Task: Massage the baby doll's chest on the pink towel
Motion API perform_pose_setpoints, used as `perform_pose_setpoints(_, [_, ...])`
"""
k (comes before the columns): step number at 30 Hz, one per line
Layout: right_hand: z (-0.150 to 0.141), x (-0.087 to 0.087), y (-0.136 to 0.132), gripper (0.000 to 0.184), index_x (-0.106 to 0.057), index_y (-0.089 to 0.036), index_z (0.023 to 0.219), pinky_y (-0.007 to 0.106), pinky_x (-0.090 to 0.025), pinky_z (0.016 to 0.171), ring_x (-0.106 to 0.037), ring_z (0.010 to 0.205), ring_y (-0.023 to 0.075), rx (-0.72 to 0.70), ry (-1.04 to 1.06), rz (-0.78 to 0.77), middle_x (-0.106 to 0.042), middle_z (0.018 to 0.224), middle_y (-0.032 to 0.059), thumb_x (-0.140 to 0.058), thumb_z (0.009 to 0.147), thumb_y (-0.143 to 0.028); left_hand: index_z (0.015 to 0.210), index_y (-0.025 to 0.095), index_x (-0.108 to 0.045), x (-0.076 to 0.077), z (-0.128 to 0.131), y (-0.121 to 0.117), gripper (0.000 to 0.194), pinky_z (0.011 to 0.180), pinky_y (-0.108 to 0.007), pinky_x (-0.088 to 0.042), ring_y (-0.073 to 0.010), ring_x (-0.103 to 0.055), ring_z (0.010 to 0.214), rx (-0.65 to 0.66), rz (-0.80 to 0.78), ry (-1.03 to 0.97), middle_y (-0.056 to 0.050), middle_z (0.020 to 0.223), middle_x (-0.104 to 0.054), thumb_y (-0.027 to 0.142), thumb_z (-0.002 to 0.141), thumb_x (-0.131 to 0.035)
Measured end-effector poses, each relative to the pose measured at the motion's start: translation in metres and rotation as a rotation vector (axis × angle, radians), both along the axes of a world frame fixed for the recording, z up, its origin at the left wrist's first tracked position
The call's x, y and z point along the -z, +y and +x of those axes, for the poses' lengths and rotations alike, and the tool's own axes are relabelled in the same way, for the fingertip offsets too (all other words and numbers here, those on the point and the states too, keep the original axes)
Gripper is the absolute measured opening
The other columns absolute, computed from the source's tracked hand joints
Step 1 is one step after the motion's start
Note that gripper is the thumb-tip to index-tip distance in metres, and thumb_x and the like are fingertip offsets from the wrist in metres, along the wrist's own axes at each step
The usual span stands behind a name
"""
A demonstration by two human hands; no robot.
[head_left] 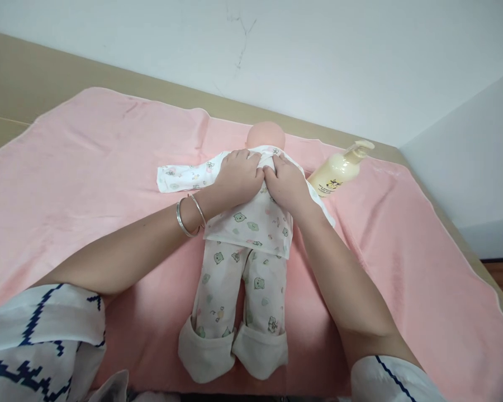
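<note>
Arranging the top (251, 226), seemingly, I'm pinching its neckline (267, 160), left hand (240, 176) beside right hand (287, 181); the doll (266, 135) is lying head toward the desk's (2, 133) far edge; next is probably needing even tension.

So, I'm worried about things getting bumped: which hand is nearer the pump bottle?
Right. The right hand is on the upper part of the patterned shirt, just left of the pump bottle; the left hand is on the shirt too, farther left.
</note>
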State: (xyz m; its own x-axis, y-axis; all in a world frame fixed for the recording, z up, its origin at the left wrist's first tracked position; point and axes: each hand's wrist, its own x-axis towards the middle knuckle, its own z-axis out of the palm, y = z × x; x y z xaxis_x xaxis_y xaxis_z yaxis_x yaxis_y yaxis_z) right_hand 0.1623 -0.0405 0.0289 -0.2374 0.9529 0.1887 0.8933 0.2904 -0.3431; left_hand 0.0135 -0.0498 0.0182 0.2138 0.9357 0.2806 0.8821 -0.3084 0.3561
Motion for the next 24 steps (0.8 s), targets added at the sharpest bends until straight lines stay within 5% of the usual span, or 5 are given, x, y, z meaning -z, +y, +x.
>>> perform_pose_setpoints(15, [-0.016,-0.014,-0.025,0.040,-0.066,-0.014,0.117,0.056,-0.052,0.112,-0.063,0.127,0.0378,-0.094,-0.116,0.039,-0.069,0.133,0.0244,-0.030,0.099,-0.017,0.132,0.014,-0.065,-0.007,-0.009,0.009,0.048,0.109,-0.055,-0.053,-0.0389,-0.066,0.124,-0.056,-0.118,-0.041,-0.020,0.128,-0.073,0.038,0.102,-0.038])
perform_pose_setpoints(24, [0.000,0.005,0.006,0.042,-0.064,-0.020,0.133,0.064,-0.040,0.129,-0.049,0.154,0.0361,-0.082,0.103,-0.016,-0.059,0.157,0.0166,-0.040,0.099,-0.027,0.119,0.009,-0.072,-0.012,-0.007,0.004,0.042,0.112,-0.053,-0.053,-0.0364,-0.068,0.119,0.015,-0.083,-0.018,-0.022,0.126,-0.074,0.026,0.099,-0.039])
